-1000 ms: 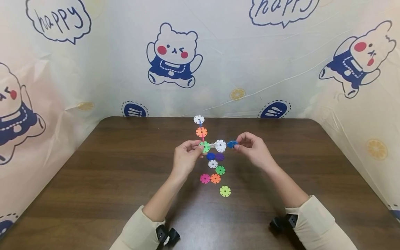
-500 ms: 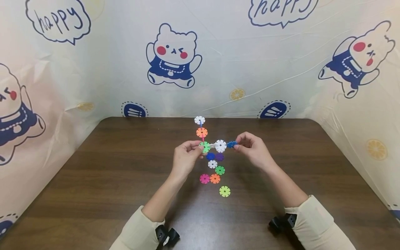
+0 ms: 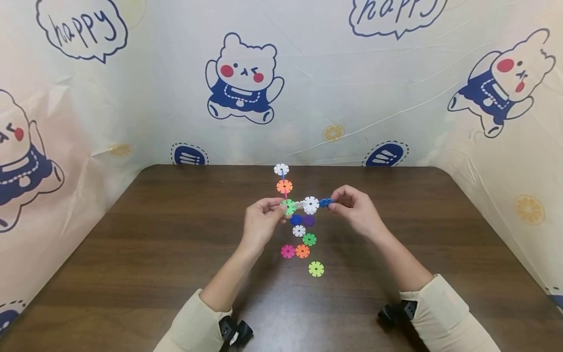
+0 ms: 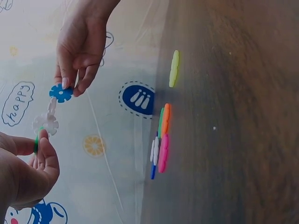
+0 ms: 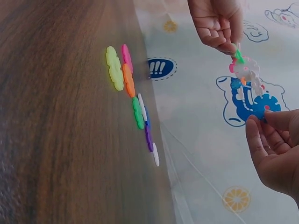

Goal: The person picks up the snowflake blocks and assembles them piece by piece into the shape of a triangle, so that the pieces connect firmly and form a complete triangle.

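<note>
My left hand pinches a green notched disc between thumb and fingers, held up over the table. From it a chain of linked snowflake discs goes up through an orange disc to a white disc. To the right, two white discs continue the chain, the outer white disc facing the head camera. My right hand pinches a blue notched disc by its outer edge. In the left wrist view, the blue disc meets the edge of a white disc.
Loose discs lie on the brown table below the hands: blue, purple, white, green, pink, orange and yellow-green. A printed curtain stands behind the table.
The blue disc in my right hand has turned a little and shifted very slightly left against the white disc. Both hands otherwise stay almost still.
</note>
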The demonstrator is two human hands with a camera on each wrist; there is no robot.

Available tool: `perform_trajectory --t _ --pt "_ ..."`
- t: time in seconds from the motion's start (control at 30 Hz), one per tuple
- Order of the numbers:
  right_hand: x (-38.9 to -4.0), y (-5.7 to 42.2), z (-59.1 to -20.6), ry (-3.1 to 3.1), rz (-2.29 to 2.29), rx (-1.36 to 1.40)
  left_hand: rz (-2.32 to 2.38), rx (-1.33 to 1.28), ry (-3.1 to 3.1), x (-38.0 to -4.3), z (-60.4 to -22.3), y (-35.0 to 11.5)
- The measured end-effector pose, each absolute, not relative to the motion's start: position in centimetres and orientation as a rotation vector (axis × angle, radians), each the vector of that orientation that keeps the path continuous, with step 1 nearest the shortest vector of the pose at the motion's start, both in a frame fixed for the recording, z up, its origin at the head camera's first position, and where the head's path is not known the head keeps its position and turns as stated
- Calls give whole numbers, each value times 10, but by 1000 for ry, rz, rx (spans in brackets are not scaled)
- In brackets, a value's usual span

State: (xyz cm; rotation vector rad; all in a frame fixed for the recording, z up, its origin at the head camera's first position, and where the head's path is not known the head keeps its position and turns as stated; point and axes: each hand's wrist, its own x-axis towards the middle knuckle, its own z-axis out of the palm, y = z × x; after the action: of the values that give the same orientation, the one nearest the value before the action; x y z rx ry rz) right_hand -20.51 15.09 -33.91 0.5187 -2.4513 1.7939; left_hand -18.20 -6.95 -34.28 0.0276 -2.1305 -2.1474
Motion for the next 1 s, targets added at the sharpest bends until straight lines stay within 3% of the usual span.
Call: perform_trajectory --t 0.6,1.0 --pt "-206 149 -344 -2450 1778 520 -2163 32 -2131 -182 -346 -68" --pt "-204 143 -340 -2470 1469 625 -2161 45 -2124 -183 -347 -72"
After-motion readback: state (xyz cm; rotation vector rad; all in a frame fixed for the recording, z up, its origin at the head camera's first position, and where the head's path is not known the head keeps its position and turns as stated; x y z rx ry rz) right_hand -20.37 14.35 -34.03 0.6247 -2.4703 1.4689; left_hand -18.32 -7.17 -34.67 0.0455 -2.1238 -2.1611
